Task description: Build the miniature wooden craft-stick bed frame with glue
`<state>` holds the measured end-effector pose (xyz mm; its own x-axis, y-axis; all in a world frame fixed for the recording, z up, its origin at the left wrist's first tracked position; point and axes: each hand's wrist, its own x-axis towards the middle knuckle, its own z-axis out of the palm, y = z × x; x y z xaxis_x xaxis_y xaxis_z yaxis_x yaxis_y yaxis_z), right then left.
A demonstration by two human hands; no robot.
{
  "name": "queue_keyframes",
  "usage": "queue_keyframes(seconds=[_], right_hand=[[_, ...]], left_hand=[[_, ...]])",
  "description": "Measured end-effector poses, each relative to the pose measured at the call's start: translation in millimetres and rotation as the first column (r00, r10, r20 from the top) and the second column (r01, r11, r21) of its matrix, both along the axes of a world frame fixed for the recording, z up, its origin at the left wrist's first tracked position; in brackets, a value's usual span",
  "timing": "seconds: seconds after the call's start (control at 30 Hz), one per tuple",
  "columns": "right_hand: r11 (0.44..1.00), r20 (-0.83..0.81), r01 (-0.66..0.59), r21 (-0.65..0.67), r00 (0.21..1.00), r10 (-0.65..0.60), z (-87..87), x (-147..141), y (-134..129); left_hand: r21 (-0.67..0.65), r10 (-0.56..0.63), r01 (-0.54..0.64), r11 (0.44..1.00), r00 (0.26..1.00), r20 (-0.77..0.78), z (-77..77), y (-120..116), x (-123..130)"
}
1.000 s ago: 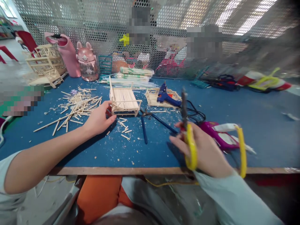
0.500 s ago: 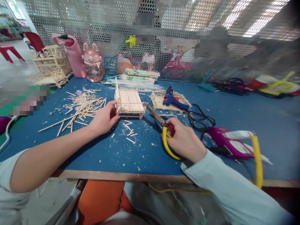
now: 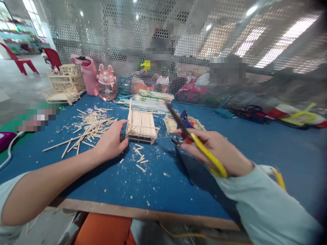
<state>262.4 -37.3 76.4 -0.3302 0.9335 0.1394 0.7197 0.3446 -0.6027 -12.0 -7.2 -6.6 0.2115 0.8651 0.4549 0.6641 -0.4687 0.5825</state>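
A miniature bed of pale thin sticks (image 3: 141, 124) stands upright on the blue table. My left hand (image 3: 111, 141) lies at its left side, thumb and fingers apart; whether the fingertips touch the frame I cannot tell. My right hand (image 3: 217, 149) is raised over the table, closed round scissors with yellow handles (image 3: 208, 154), their dark blade pointing up and left. Below my right fingers shows a small dark jaw-like tip (image 3: 176, 141), blurred, with a bit of red beside it. Short cut sticks (image 3: 140, 158) lie in front of the bed.
Loose sticks (image 3: 89, 131) form a pile on the left. Behind stand a stick model (image 3: 63, 85), a pink bottle (image 3: 89, 80) and a rabbit-eared bottle (image 3: 106, 85). A blue glue gun (image 3: 185, 117) rests on a stick panel (image 3: 170, 124). Perforated metal mesh (image 3: 194, 34) borders the back.
My right hand has lifted the scissors away from the bed, to the right, with the blade swung upward. My left hand stays by the bed's left side. The view has tilted up slightly.
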Motion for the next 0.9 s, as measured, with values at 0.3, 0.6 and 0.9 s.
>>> queue_keyframes(seconds=[0.3,0.6,0.9], right_hand=[[0.778,-0.307,-0.336,-0.53,0.932,0.193,-31.0,-29,-8],[0.771,-0.342,-0.397,-0.497,0.907,0.246,-41.6,-31,-1],[0.968,-0.816,-0.17,-0.183,0.575,-0.053,-50.2,-2,22]], left_hand=[[-0.047,-0.133,0.192,0.98,0.814,0.566,31.1,-23,7],[-0.252,-0.13,0.246,0.936,0.906,0.402,33.2,-24,6],[-0.258,0.001,-0.262,0.93,0.704,-0.711,51.1,-6,-45]])
